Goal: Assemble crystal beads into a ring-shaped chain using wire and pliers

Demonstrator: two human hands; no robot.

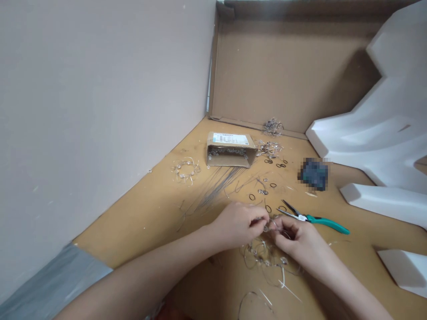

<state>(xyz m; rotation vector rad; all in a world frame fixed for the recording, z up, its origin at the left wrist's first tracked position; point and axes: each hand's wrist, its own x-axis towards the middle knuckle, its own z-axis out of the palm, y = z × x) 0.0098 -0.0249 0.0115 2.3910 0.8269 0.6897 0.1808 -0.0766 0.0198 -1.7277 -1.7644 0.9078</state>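
My left hand (238, 224) is closed, thumb and forefinger pinching a thin wire. Close on its right, my right hand (296, 235) also pinches the wire (276, 224), and a small clear bead (266, 228) shows between the fingertips. Below both hands hangs or lies a tangle of looped wire with clear beads (267, 262); whether it joins the held wire I cannot tell. Green-handled long-nose pliers (328, 223) lie just beyond my right hand, jaws apart. Several dark rings (251, 197) are scattered near my fingertips.
A small cardboard box (230, 140) lies on its side with clear pieces inside. Straight wires (222, 186) lie before it, a beaded wire ring (186, 170) to its left. Behind are wire piles (272, 127), a large cardboard panel (283, 66), and white foam (400, 89) at right.
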